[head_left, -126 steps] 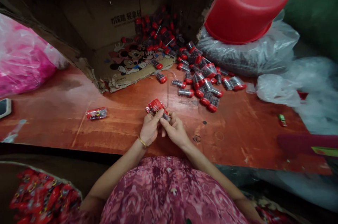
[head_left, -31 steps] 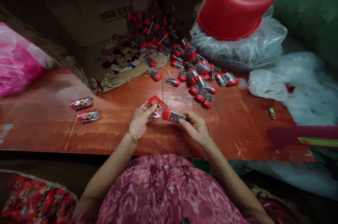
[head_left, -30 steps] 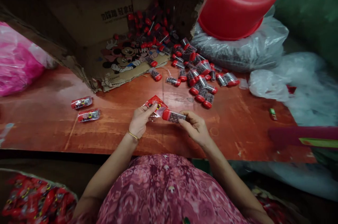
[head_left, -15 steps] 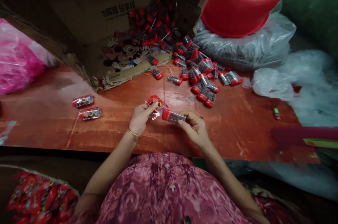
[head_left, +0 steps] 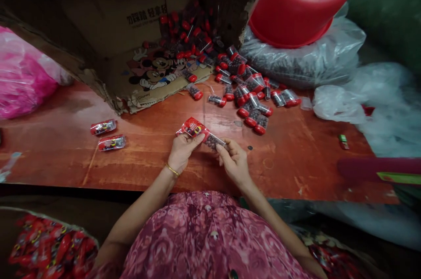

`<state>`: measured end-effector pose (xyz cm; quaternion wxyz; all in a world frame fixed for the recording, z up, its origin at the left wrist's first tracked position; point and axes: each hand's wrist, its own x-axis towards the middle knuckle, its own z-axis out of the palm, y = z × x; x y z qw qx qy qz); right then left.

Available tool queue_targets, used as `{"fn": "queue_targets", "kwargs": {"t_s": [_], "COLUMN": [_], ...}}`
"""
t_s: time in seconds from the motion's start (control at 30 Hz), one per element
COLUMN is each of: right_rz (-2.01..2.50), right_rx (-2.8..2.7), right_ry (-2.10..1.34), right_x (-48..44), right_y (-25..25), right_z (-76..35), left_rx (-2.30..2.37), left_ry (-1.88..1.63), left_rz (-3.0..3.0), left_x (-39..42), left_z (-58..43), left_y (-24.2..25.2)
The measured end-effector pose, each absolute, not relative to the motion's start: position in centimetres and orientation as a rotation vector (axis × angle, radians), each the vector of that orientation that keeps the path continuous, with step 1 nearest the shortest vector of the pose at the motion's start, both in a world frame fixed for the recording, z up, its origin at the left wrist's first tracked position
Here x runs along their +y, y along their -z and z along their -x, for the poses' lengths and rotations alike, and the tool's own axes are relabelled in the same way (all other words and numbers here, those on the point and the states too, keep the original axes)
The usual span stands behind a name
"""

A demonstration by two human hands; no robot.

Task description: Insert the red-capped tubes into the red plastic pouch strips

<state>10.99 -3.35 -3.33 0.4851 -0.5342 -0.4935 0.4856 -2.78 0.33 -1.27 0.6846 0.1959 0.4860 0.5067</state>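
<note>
Between thumb and fingers, my left hand [head_left: 184, 151] pinches a red printed wrapper [head_left: 193, 126] above the table. A clear tube of dark beads [head_left: 213, 141] has its left end inside the wrapper; its red cap cannot be told apart from the red film. My right hand [head_left: 234, 158] is closed on the tube's bare right end. Two wrapped tubes, an upper one [head_left: 103, 126] and a lower one [head_left: 112, 142], lie on the table to the left. Behind my hands is a pile of red-capped tubes [head_left: 253, 99].
A torn cardboard box [head_left: 148, 101] holding more tubes opens towards me. A red tub [head_left: 302, 7] rests on a clear bag [head_left: 305, 68] at back right. Pink bags [head_left: 26, 73] stand left; wrapped pieces [head_left: 52, 248] fill a container below the red table [head_left: 138, 169].
The tube and the wrapper have come together, and the tube's capped end is now inside the film. My right hand moved slightly left, my left hand slightly right.
</note>
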Motion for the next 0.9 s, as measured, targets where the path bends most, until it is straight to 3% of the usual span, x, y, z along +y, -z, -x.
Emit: {"fn": "queue_targets", "kwargs": {"t_s": [0.17, 0.33, 0.9], "right_rz": [1.268, 1.306, 1.253], "right_rx": [-1.125, -1.148, -1.018], "right_ry": [-1.382, -1.25, -1.341], "right_x": [-3.2, -3.2, -2.6], "right_y": [3.6, 3.3, 3.3], "right_z": [-10.3, -9.0, -7.4], "left_rx": [1.005, 0.958, 1.009], "left_ry": [-1.2, -1.285, -1.147], "left_rz": [-0.404, -0.475, -0.494], "left_x": [0.2, -0.1, -0.5], "left_z": [2.7, 2.5, 1.6], "left_y": [2.1, 2.3, 1.7]}}
